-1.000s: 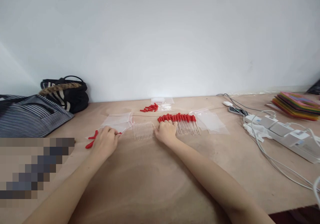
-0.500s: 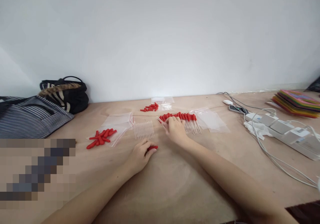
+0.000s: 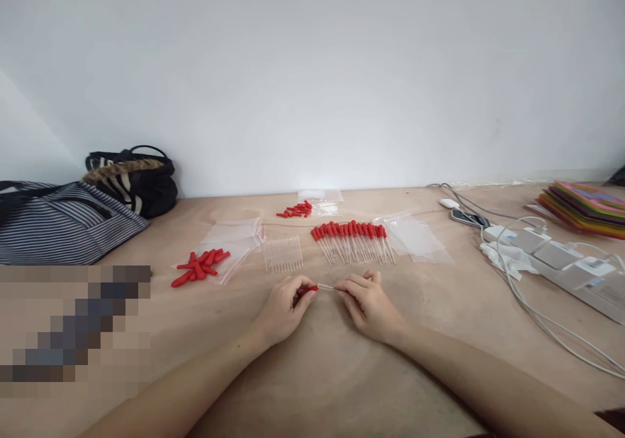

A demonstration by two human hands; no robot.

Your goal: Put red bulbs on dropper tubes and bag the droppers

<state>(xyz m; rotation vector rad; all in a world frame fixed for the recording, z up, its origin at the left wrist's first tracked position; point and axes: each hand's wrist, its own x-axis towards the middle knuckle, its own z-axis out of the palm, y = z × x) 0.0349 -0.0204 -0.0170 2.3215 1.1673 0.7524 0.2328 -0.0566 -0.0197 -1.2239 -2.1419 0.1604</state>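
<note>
My left hand (image 3: pixel 284 306) pinches a red rubber bulb (image 3: pixel 309 289), its body mostly hidden by the fingers. Facing it, my right hand (image 3: pixel 372 304) grips a clear dropper tube (image 3: pixel 326 287) by one end. The tube's other end is at the mouth of the bulb; whether it is inside I cannot tell. Beyond the hands lie a row of bare clear tubes (image 3: pixel 283 254) and, to its right, a row of droppers with red bulbs (image 3: pixel 349 231). A pile of larger red bulbs (image 3: pixel 198 269) rests at the left, and smaller red bulbs (image 3: pixel 295 211) lie near the wall.
Clear zip bags lie at the left (image 3: pixel 234 239) and right (image 3: pixel 415 237), with another bag (image 3: pixel 319 195) by thin tubes at the back. A power strip (image 3: pixel 561 256) with cables, crumpled tissue (image 3: pixel 502 259) and stacked coloured sheets (image 3: pixel 583 207) occupy the right. Bags (image 3: pixel 73 223) stand left.
My right hand has come back from the dropper row toward my left hand, bringing a clear tube to the red bulb. The left hand keeps hold of the bulb.
</note>
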